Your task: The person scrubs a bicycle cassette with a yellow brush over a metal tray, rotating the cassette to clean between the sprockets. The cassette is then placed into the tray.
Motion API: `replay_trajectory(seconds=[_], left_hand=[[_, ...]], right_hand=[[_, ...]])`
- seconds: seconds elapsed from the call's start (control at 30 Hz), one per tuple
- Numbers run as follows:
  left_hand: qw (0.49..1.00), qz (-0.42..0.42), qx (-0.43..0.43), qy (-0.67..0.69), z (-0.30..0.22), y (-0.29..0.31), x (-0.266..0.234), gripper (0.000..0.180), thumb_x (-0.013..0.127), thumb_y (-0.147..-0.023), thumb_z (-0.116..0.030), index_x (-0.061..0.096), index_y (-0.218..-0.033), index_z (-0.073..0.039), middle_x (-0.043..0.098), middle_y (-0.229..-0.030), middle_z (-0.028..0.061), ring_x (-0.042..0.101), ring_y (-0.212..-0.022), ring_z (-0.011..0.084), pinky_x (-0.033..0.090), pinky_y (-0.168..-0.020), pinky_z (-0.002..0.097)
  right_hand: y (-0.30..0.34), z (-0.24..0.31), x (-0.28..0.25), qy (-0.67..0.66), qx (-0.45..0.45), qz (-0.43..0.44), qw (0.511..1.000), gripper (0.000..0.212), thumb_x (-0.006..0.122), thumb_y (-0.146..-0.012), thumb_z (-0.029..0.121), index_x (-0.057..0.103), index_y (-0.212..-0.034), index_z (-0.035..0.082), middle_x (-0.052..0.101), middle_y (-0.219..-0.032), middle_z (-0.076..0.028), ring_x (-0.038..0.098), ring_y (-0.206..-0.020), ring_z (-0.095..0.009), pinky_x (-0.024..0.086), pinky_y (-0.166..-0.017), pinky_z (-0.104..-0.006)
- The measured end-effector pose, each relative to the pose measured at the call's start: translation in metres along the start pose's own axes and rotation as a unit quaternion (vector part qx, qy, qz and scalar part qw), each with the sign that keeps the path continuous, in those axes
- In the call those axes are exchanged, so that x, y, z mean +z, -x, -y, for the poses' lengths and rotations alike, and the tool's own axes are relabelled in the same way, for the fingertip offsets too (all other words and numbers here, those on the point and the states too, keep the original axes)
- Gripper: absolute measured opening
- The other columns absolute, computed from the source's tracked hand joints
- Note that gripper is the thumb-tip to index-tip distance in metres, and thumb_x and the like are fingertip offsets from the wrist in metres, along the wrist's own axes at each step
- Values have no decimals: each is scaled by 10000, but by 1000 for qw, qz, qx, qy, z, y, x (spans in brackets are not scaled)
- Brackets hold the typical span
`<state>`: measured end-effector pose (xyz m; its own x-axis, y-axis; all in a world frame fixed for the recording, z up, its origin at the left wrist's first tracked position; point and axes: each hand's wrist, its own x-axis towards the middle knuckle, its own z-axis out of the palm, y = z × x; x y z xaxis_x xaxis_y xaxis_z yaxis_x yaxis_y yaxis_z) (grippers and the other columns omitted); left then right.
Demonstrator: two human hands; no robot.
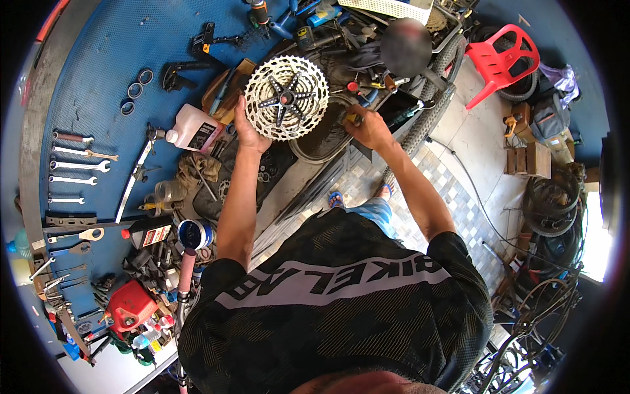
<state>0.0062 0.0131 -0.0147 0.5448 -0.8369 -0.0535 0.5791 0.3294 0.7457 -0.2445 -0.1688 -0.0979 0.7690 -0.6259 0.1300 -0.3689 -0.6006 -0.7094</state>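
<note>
My left hand (251, 129) grips a large bicycle cassette (308, 108) by its lower left edge. The cassette is silvery with a black spider at its centre, and its face is turned up toward me. To the right, my right hand (372, 129) is closed round a small thing with a yellowish part, too hidden to name. That hand is over the right rim of a round basin (311, 158) of dark, murky liquid. The cassette is raised above the basin's left side and covers part of it.
A pinkish jug (196, 127) and a rag (198, 168) lie left of my left arm. Wrenches (80, 166) hang on the blue wall. Bicycle tyres (426, 118) run along the bench's right side, and a red chair (502, 65) stands beyond. An opened tub (196, 234) sits lower left.
</note>
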Motion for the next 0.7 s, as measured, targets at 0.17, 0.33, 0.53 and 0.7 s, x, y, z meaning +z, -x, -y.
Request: replay_trajectory(seconds=[0.17, 0.33, 0.53, 0.7], left_hand=[[1000, 8, 8, -7, 1, -1, -1, 777, 477, -1045, -651, 524, -1553, -66, 637, -1490, 137, 647, -1325, 326, 537, -1130, 525], [999, -5, 7, -37, 16, -5, -4, 729, 441, -1072, -618, 544, -1529, -59, 672, -1440, 139, 674, -1279, 297, 540, -1120, 493], [998, -27, 11, -53, 32, -5, 7, 667, 443, -1078, -574, 593, -1472, -57, 730, -1332, 129, 721, -1171, 280, 582, -1034, 471], [996, 17, 34, -75, 33, -5, 3, 562, 486, -1097, -487, 611, -1436, -57, 728, -1307, 100, 720, -1153, 229, 581, -1018, 419]], right_hand=[[-2, 18, -15, -3, 41, -21, 999, 348, 758, -933, 367, 724, -1085, 56, 787, -968, -172, 754, -967, -387, 592, -867, -479], [-28, 59, -14, -350, 105, -43, 930, 310, 719, -1021, 331, 709, -1041, 22, 743, -796, -86, 743, -687, -205, 574, -613, -356], [-43, 67, 3, -358, 145, -3, 922, 322, 714, -1038, 314, 703, -1001, -6, 710, -729, -75, 724, -599, -160, 566, -529, -321], [-47, 73, 11, -397, 144, -2, 906, 303, 728, -1020, 318, 731, -998, 16, 716, -695, -82, 745, -616, -184, 604, -571, -336]])
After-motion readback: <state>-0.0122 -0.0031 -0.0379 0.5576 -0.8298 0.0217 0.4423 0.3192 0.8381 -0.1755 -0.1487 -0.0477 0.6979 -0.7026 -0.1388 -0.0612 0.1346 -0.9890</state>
